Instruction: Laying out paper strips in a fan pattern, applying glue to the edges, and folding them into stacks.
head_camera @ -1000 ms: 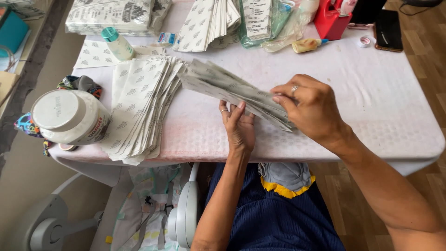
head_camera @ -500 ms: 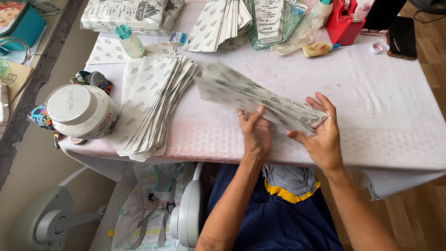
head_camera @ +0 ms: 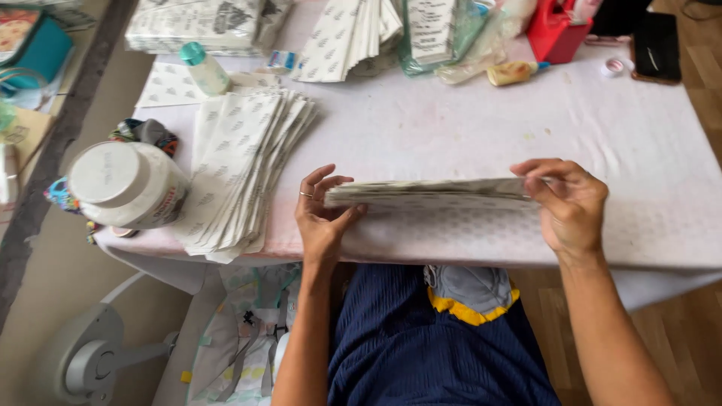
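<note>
Your left hand (head_camera: 320, 218) and right hand (head_camera: 568, 207) each have fingers curled tight on one end of a flat stack of patterned paper bags (head_camera: 432, 193), held level at the table's (head_camera: 639, 150) near edge. At 9 o'clock: fanned bag pile (head_camera: 241, 165), then white lidded jar (head_camera: 128, 184). At 12 o'clock: red container (head_camera: 553, 34).
</note>
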